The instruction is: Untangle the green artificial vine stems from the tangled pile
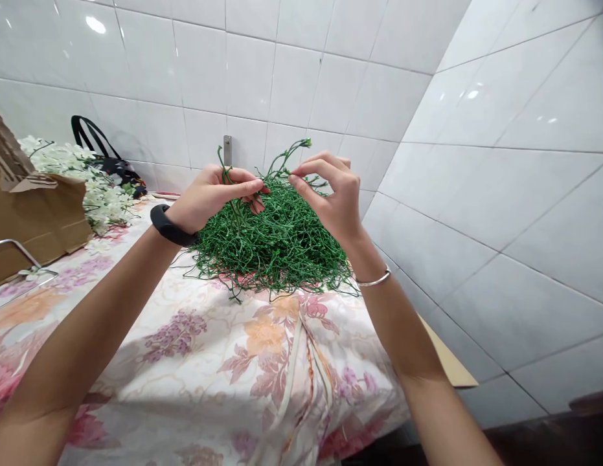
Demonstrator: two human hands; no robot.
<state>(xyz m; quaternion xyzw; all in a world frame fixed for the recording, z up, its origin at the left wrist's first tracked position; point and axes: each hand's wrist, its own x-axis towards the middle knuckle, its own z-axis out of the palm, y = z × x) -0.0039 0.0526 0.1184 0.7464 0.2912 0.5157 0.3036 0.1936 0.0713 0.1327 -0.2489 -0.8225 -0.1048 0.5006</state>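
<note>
My left hand (221, 191), with a black band at the wrist, is closed around a thin green artificial flower stem (282, 157) whose branches rise between my hands. Thumb and index finger of my right hand (333, 191) pinch together at one of its branches. A silver bangle circles my right wrist. Below both hands lies a large tangled heap of green plastic stems (276, 243) on the flowered cloth (184, 382). Exactly where the held stem ends against the heap behind it, I cannot tell.
A torn cardboard box (39, 220) stands at the left, with white artificial flowers (104, 194) behind it. Farther back is a black patterned bag (119, 171). A wire stand (26, 255) sits at the left edge. White tiled walls (301, 84) close off the back and right.
</note>
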